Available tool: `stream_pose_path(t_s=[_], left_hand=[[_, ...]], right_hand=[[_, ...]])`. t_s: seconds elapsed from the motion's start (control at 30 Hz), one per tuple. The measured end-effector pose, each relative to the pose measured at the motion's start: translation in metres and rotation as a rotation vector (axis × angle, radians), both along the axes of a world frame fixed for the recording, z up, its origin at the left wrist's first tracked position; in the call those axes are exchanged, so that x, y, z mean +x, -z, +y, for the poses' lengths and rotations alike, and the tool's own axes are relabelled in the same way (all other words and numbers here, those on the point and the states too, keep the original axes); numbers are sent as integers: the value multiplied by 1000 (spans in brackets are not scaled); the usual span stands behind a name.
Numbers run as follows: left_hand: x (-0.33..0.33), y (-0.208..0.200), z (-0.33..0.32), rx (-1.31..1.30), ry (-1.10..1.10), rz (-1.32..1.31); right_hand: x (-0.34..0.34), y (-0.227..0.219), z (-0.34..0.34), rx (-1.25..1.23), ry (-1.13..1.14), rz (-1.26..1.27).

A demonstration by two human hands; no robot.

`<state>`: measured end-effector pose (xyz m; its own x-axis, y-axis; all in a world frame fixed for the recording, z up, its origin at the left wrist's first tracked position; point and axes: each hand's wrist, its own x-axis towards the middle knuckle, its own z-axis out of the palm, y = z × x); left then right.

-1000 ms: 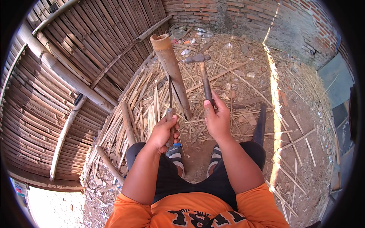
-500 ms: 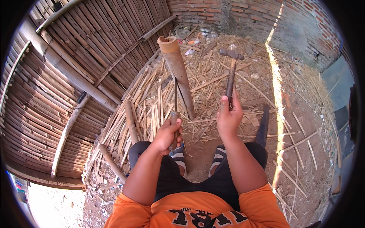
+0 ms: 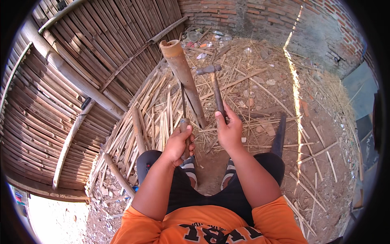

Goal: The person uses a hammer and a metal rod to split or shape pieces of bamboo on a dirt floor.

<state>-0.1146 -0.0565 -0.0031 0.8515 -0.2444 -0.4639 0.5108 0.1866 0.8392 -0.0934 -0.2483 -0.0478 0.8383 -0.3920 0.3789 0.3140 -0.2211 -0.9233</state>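
My left hand (image 3: 177,145) is closed round the wooden handle of a long, narrow blade (image 3: 184,103), its kind unclear edge-on. The blade's far end sits in a split in the side of a thick bamboo tube (image 3: 183,71), which leans left with its hollow end up. In my right hand (image 3: 230,130) is a ball-peen hammer (image 3: 218,91), gripped by its dark handle. The hammer's metal head is raised just right of the bamboo, apparently apart from it.
Split bamboo strips (image 3: 156,126) cover the ground on the left, beside a bamboo slat wall (image 3: 134,32). A brick wall (image 3: 260,22) closes the back. A dark, flat, long piece (image 3: 279,136) lies beside my right knee. Loose strips (image 3: 313,191) lie at right.
The hammer has swung left and lower, closer to the bamboo, with my right hand. The bamboo's upper end has tipped a little to the left. My left hand stays nearly in place.
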Motion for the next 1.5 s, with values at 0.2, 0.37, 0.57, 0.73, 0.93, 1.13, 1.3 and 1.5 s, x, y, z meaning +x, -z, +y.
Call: stream_pose_path(t_s=[0.2,0.37,0.57,0.73,0.93,1.13,1.3,1.5], left_hand=[[3,-2,14,-11,-6,4],[1,-1,5,-12,-4,14],[1,0,13,-25,-6,11],[1,0,9,-13,-1,10],[-1,3,10,-7,12,4],[-6,4,2,33,18,10],[-3,7,0,8,24,0],[8,3,8,-5,-39,-7]], right_hand=[[2,-17,-9,326,17,68],[7,-2,13,41,-95,21],[13,-7,0,289,21,42],[14,-1,17,92,-124,50],[14,-11,-1,270,11,51],[13,-8,6,266,-100,60],[4,-12,-7,278,-28,24],[-2,-11,11,142,-130,12]])
